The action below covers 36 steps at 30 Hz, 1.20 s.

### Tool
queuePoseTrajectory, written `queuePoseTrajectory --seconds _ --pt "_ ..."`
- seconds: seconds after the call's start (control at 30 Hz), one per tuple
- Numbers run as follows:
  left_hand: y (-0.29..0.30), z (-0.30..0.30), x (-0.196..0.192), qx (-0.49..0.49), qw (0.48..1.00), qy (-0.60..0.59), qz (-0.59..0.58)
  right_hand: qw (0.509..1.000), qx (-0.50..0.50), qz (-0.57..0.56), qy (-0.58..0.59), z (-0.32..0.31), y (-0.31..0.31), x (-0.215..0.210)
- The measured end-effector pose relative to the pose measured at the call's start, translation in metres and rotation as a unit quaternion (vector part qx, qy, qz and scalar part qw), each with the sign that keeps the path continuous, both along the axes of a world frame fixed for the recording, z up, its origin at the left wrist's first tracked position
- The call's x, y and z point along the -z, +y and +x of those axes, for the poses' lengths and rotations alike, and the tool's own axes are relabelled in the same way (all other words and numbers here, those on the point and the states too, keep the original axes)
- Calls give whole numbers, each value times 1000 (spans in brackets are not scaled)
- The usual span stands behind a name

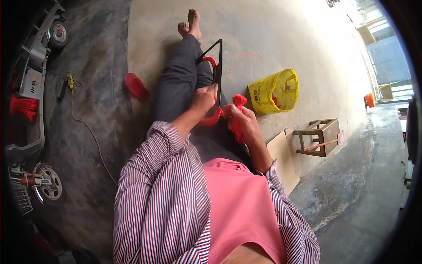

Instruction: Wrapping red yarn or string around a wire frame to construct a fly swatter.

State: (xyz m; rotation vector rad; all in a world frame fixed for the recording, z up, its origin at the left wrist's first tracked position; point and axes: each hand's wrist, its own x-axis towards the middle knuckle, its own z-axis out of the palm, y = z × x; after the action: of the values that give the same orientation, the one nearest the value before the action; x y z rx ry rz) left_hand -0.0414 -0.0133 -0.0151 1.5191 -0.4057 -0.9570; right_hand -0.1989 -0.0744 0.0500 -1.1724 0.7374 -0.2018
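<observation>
Head view: I am sitting with my legs stretched out, and a slim black frame (220,61) is lying over my lap, with red strands (213,118) looping at its near end and more at its far end. My left hand (205,99) is gripping the frame about midway along its long bar, fingers curled around it. My right hand (245,122) is holding a red bundle (237,130) just beside the frame's near end; a knotted clump is poking out above my fist and loose lengths are hanging below. I am judging the frame to be light and stiff, so the middle of the bar is looking like the best place for balancing it, clear of the strands. The bundle is seeming soft, limp and nearly weightless, hardly fragile but likely to tangle or slide, so I am reckoning on a gathered grip below the clump rather than pinching single threads. To my right, a yellow bag (260,94) is standing on the floor with some red inside.
</observation>
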Motion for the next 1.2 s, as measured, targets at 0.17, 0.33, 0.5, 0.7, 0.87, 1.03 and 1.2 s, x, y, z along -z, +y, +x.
queuePoseTrajectory --seconds 0.17,0.33,0.5,0.7,0.87,1.03,1.2 --pt "-9 5 29 60 981 -173 63 994 -53 -40 83 31 -2 -4" --pt "-11 5 34 61 973 -214 60 987 -76 -96 105 36 -2 4" --pt "-7 6 34 48 963 -265 31 974 -93 -161 132 32 10 9" --pt "8 20 6 37 990 112 72 997 -34 -20 62 15 22 -20" --pt "26 13 -21 -39 968 -249 22 998 40 10 -49 -3 -14 -42" --pt "49 10 -71 78 864 -478 -140 983 114 11 -145 -6 -46 -83" --pt "77 -2 -88 245 792 -554 -81 918 149 -4 -369 -61 -114 -133"
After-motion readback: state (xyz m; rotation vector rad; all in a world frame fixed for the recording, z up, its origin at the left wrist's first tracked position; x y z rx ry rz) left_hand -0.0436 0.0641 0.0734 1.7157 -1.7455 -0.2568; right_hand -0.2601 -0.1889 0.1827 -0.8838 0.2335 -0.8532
